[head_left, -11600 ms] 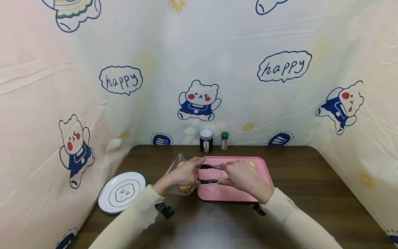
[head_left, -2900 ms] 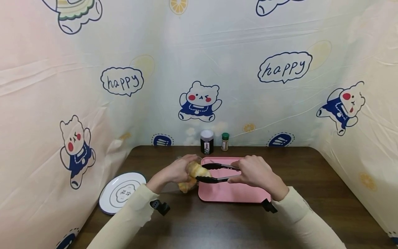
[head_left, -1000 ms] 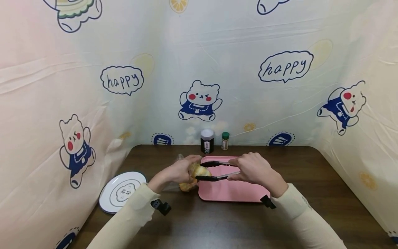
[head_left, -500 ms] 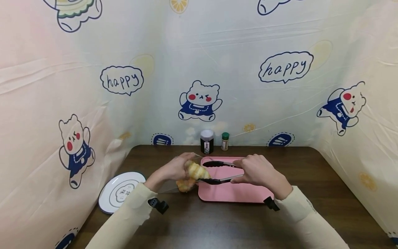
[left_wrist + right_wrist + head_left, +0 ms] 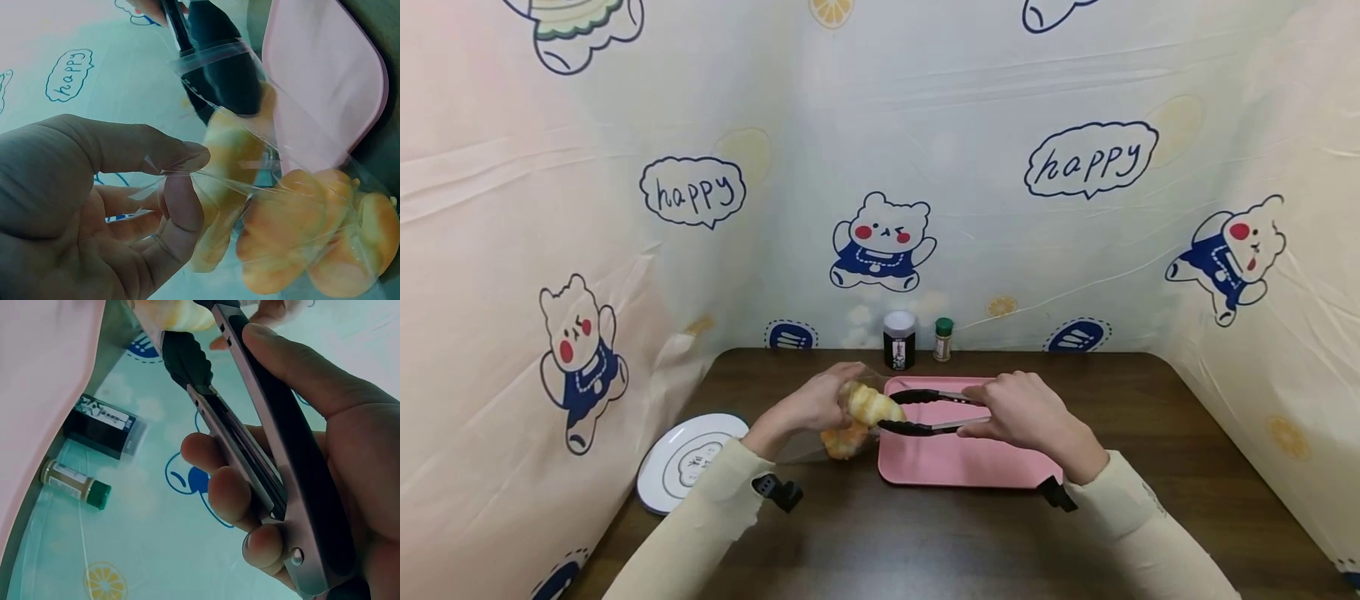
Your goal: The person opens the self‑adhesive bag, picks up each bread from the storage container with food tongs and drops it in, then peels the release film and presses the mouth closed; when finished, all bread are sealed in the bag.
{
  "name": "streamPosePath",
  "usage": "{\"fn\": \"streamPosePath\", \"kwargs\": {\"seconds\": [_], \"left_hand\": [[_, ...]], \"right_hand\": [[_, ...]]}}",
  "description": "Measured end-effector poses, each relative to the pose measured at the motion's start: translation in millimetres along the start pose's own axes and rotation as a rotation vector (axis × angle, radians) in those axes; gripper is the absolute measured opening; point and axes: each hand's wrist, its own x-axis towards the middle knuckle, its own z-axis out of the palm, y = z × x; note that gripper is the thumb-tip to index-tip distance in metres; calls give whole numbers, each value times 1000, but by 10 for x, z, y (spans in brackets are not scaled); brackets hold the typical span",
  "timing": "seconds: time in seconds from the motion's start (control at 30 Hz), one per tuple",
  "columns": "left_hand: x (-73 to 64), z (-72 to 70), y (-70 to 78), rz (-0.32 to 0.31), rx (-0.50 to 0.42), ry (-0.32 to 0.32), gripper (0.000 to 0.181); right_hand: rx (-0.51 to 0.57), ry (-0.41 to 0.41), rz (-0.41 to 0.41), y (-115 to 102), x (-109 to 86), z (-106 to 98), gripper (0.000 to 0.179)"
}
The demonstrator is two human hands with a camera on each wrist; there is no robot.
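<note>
My left hand [image 5: 814, 402] pinches the edge of a clear plastic bag [image 5: 262, 184] between thumb and forefinger. A pale yellow ridged bread roll [image 5: 874, 406] is up near the bag's mouth. Lower in the bag lie orange-brown bread pieces [image 5: 287, 231]. My right hand [image 5: 1026, 417] grips metal tongs [image 5: 250, 419] with black scalloped tips. Those tips stand apart at the right end of the roll, and in the left wrist view bag film crosses over one of them. Whether both tips touch the roll I cannot tell.
Under the tongs lies a pink tray [image 5: 955, 467], partly covered by the right hand. White plates [image 5: 688, 458] sit at the left. A black jar with a pale lid [image 5: 898, 342] and a green-capped shaker [image 5: 943, 340] stand behind the tray. Printed cloth surrounds the table.
Earlier, bread lay in the bag by the left hand and one piece showed on the tray, now hidden. Over the last second, the left hand, bag and roll have shifted slightly left.
</note>
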Motion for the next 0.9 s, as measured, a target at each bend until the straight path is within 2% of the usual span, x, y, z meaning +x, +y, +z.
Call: {"fn": "streamPosePath", "kwargs": {"seconds": [0.37,0.6,0.9], "left_hand": [[-1,-28,-22,-32,26,17,90],[-15,-27,1,-4,48,-4,89],[-19,7,51,-16,30,-11,89]], "right_hand": [[33,68,5,69,-36,-69,56],[36,84,0,77,-36,-60,56],[43,79,-33,21,-20,-50,47]]}}
